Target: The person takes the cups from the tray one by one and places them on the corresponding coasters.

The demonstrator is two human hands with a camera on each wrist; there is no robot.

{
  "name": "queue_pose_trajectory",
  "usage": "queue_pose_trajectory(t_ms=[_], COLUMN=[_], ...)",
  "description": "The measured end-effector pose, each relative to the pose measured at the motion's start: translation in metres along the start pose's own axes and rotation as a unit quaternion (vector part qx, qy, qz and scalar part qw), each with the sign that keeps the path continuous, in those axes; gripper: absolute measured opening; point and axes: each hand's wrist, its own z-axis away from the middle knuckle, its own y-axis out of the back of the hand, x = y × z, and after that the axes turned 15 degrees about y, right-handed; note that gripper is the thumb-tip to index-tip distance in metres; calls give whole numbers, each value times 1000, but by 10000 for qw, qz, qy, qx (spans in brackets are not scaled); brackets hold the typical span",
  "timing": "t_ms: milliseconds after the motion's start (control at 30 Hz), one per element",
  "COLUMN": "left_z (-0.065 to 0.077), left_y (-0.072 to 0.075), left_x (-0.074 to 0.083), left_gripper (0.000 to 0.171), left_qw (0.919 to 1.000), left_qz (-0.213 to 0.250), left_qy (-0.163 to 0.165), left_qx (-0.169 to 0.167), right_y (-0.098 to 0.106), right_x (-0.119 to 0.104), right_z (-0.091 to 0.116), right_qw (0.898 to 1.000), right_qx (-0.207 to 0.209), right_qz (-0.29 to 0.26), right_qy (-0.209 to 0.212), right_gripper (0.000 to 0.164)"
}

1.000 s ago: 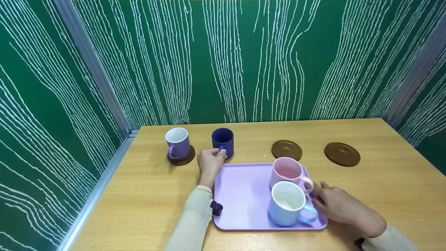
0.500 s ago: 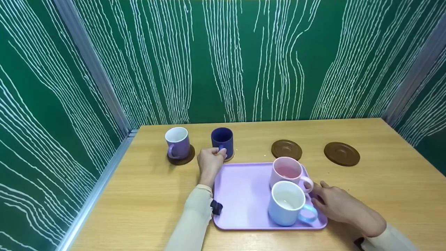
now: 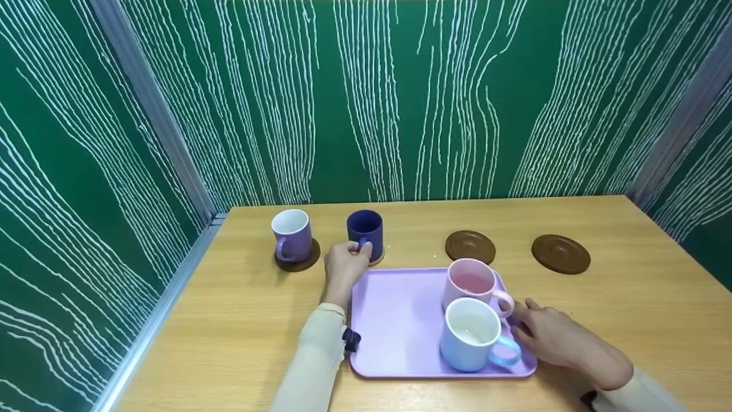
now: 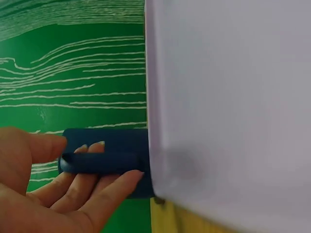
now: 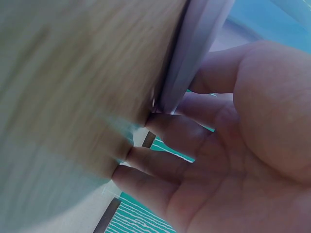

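My left hand (image 3: 346, 264) grips the handle of a dark blue mug (image 3: 369, 228), which stands upright on a coaster (image 3: 377, 261) behind the lilac tray (image 3: 400, 320). The left wrist view shows the fingers curled behind the mug's handle (image 4: 99, 163), with the thumb at its end. At the tray's right edge my right hand (image 3: 557, 336) holds the rim; the thumb is over the rim (image 5: 192, 53) and other fingertips touch the table. On the tray's right half stand a pink mug (image 3: 456, 286) with pinkish liquid and a pale blue mug (image 3: 464, 352), handles to the right.
Left of the dark blue mug, a purple mug (image 3: 297, 241) with a white inside stands on a brown coaster (image 3: 311, 258). Two bare brown coasters (image 3: 470, 246) lie behind and right of the tray. A green wall (image 3: 423, 114) with white lines rises behind the wooden table (image 3: 246, 332).
Almost nothing differs. My left forearm has shifted very slightly to the left, while the mugs, the tray and my right hand keep their places.
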Motion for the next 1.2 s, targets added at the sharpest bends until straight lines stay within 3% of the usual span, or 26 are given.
queue_pose_trajectory(t_ms=[200, 400, 700, 800, 933, 1067, 1200], left_z=[-2, -4, 4, 9, 20, 37, 57], left_y=[21, 39, 47, 49, 55, 64, 73], left_x=[5, 11, 20, 26, 38, 52, 64], left_gripper=[29, 25, 20, 18, 17, 18, 17], left_qw=[9996, 9987, 9992, 9989, 9961, 9902, 9861], left_qz=[-44, 62, 155, 221, 527, 789, 820], left_qy=[163, 180, 44, -109, -594, -1131, -1446], left_qx=[232, 472, 356, 394, 386, 232, 45], right_y=[2, 2, 1, 1, 1, 0, -1], right_x=[0, 0, 1, 1, 0, 1, 1], right_z=[-1, -1, 0, 0, 0, 1, 2], right_qw=[10000, 9999, 9999, 9999, 9999, 9997, 9997], right_qx=[-31, 18, 26, 36, 64, 152, 159], right_qz=[-29, 44, 73, 56, 119, 153, 134], right_qy=[39, 93, 94, 99, 92, 136, 153], right_gripper=[22, 23, 24, 23, 22, 21, 21])
